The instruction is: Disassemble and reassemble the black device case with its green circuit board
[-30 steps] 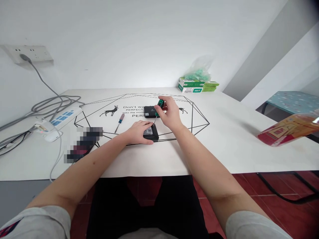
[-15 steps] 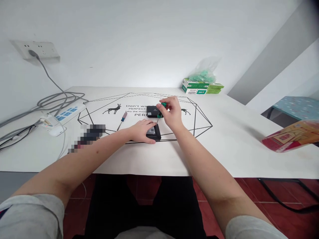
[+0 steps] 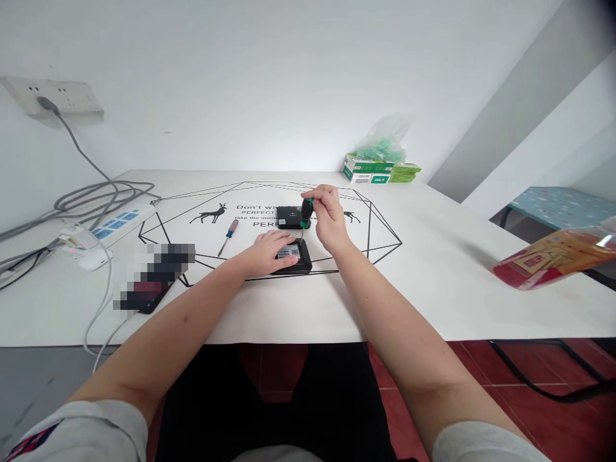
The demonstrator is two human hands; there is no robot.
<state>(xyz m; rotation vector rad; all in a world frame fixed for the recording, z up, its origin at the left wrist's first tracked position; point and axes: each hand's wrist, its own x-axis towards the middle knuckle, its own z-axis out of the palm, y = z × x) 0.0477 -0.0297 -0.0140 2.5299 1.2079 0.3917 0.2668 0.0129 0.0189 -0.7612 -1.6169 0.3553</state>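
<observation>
Black device [image 3: 304, 259] lay on the desk [image 3: 409, 295], near the front edge, in front of the person. Low, boxy case, rounded corners, dark all over, with a raised-looking rim around the upper face. Pale label [image 3: 287, 252] with printing and a code on that face, partly under the fingers. Left part of the case hidden by the hand; print too small to read.

Left hand [image 3: 266, 255]: open, laid over the left side of the device, fingers across toward the far side, thumb on the label. Not wrapped around it.

Right hand [image 3: 328, 218]: closed on the green-and-black screwdriver [image 3: 307, 209], fingertips around the upper handle. Tool stood nearly upright, thin metal shaft pointing down at the far edge of the device. Couldn't tell whether the tip was seated in anything.

Second black unit [image 3: 287, 216] sat flat just beyond the device: small white sticker at its near left corner, faint light marking on top, right end partly behind the screwdriver.

Other screwdriver [image 3: 232, 230], reddish and blue handle, lay to the left, blade toward the person. Pixelated dark object [image 3: 156, 282] further left; power strip [image 3: 120, 224] and cables beyond that. Bottle [image 3: 543, 258] with orange and red wrap on the right.
</observation>
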